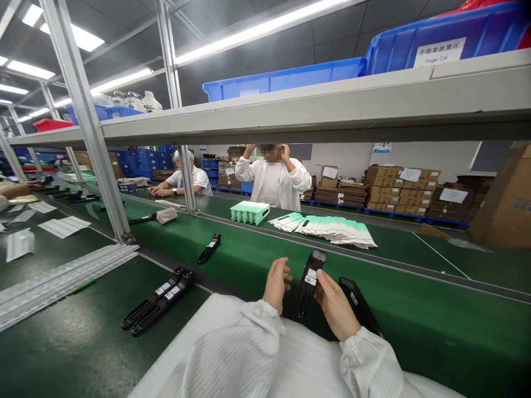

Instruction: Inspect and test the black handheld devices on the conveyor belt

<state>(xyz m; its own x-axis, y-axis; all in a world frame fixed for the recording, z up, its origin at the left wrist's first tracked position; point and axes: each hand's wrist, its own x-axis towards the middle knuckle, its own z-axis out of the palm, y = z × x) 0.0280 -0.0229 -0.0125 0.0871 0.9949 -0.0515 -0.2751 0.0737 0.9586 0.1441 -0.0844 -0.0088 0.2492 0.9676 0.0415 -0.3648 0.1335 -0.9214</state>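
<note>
My right hand (337, 305) grips a long black handheld device (308, 282) by its right edge, thumb on its face near white labels. The device stands nearly upright above the green belt, its wider end at the top. To its left, my left hand (277, 283) is held up apart from it, fingers loosely bent and spread, holding nothing. Partly hidden behind my right hand and sleeve is another black object (360, 304) with a white label. Two similar labelled devices (160, 301) lie side by side on the left table.
One more black device (209, 249) lies on the belt (244, 265). Across it are green-and-white cartons (249, 212) and a fanned stack of flat boxes (336, 230). A metal post (93, 127) and overhead shelf (265, 113) frame the station. Two co-workers in white are opposite.
</note>
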